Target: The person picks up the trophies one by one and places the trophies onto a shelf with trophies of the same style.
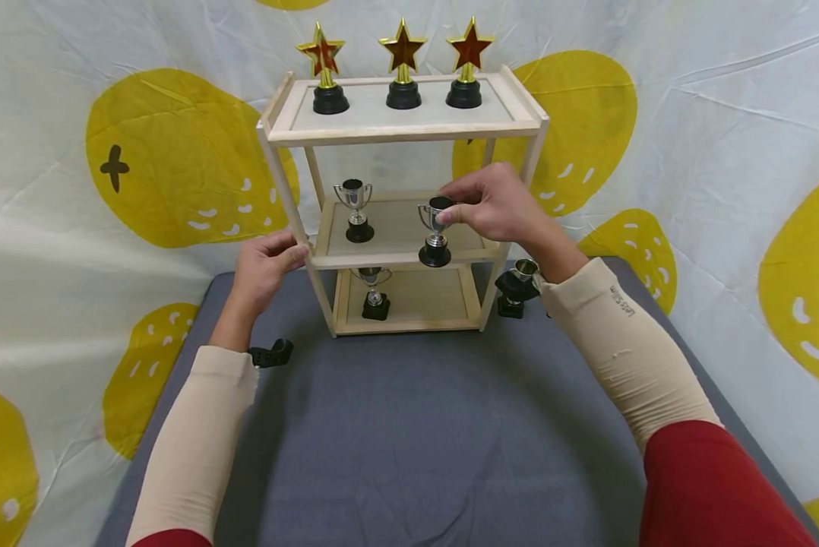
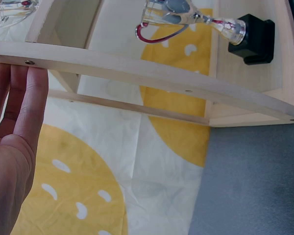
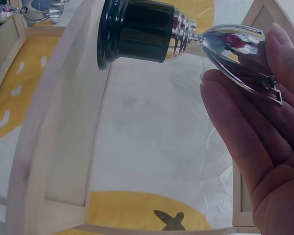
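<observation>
My right hand (image 1: 501, 205) pinches a silver two-handled trophy cup (image 1: 434, 249) by its bowl, between thumb and fingers. This cup is upright at the front of the middle tier of a wooden shelf (image 1: 409, 137); in the right wrist view its round black base (image 3: 142, 32) shows near the tier's edge. Whether the base touches the wood I cannot tell. My left hand (image 1: 259, 266) grips the shelf's left front post (image 2: 112, 68). Another silver cup (image 1: 359, 228) stands at the left of the middle tier, and one more trophy cup (image 1: 375, 306) is below it on the bottom tier.
Three gold star trophies (image 1: 403, 95) stand in a row on the top tier. Beside the shelf's right side, a trophy cup (image 1: 510, 309) is on the grey tabletop (image 1: 409, 425), partly hidden by my right wrist's camera. White cloth (image 1: 710, 137) with yellow shapes hangs behind.
</observation>
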`<state>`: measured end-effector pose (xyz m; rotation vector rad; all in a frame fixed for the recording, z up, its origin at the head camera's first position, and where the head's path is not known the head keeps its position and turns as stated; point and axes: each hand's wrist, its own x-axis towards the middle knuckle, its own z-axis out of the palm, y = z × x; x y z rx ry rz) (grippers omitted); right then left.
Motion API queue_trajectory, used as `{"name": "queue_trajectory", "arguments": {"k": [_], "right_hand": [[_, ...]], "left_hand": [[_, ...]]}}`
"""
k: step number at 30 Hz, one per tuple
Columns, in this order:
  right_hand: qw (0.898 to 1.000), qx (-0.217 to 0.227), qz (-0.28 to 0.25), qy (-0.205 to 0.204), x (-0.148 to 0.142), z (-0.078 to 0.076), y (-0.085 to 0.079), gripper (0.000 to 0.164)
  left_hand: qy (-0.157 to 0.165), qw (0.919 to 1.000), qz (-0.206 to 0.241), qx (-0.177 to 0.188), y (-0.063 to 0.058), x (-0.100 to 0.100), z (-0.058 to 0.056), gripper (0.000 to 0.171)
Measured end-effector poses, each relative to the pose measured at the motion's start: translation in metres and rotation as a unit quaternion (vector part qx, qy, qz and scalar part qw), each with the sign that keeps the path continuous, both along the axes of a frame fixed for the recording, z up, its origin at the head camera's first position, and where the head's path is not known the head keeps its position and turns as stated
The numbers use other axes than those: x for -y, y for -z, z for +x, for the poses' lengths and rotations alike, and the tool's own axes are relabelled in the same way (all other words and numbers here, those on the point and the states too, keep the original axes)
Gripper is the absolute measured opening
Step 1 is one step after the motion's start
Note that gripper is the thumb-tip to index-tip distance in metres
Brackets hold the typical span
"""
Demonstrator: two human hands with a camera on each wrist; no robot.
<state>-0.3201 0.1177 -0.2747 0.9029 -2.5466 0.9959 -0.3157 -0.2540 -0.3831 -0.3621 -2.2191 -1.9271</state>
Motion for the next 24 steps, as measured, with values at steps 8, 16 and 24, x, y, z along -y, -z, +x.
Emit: {"name": "queue_trajectory", "arguments": {"k": [8,16,24], "right_hand": [[1.000,0.002,0.007,0.006,0.005,-0.003,-0.001,0.018],[1.000,0.000,0.008,0.008,0.008,-0.006,-0.003,0.017],[1.000,-0.002,0.023,0.014,0.012,-0.005,-0.004,0.018]], "left_hand": [[0.002,1.0000,0.006,-0.001,0.001,0.001,-0.001,0.024],[0.012,0.9997,0.020,-0.004,0.000,0.001,-0.002,0.034],[0.014,0.9997,0.021,0.003,0.000,0.001,0.000,0.025]]}}
